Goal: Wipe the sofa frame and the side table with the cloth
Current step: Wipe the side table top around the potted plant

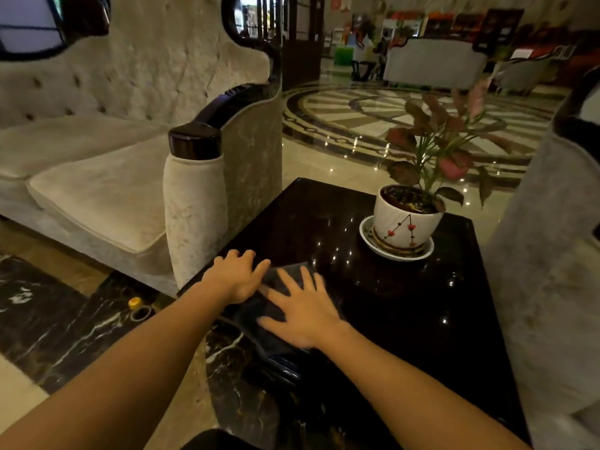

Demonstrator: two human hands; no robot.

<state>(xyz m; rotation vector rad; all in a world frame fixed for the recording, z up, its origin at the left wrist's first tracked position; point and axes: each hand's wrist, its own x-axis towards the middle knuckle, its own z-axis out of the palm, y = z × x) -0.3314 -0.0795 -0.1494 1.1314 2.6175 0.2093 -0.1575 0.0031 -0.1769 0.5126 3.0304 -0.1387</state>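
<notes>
A dark grey cloth (pixel 259 315) lies flat on the near left corner of the glossy black side table (pixel 406 303). My left hand (pixel 238 276) rests on the cloth's left edge with fingers spread. My right hand (pixel 303 311) presses flat on top of the cloth, fingers apart. The sofa (pixel 107 193) stands to the left, cream velvet with a black polished wooden frame (pixel 196 139) capping the armrest and running up the back.
A potted plant with red leaves (pixel 407 219) stands on a white saucer at the table's far right. A second upholstered seat (pixel 552 238) borders the table on the right. A yellow bottle cap (pixel 134 303) lies on the marble floor by the sofa's foot.
</notes>
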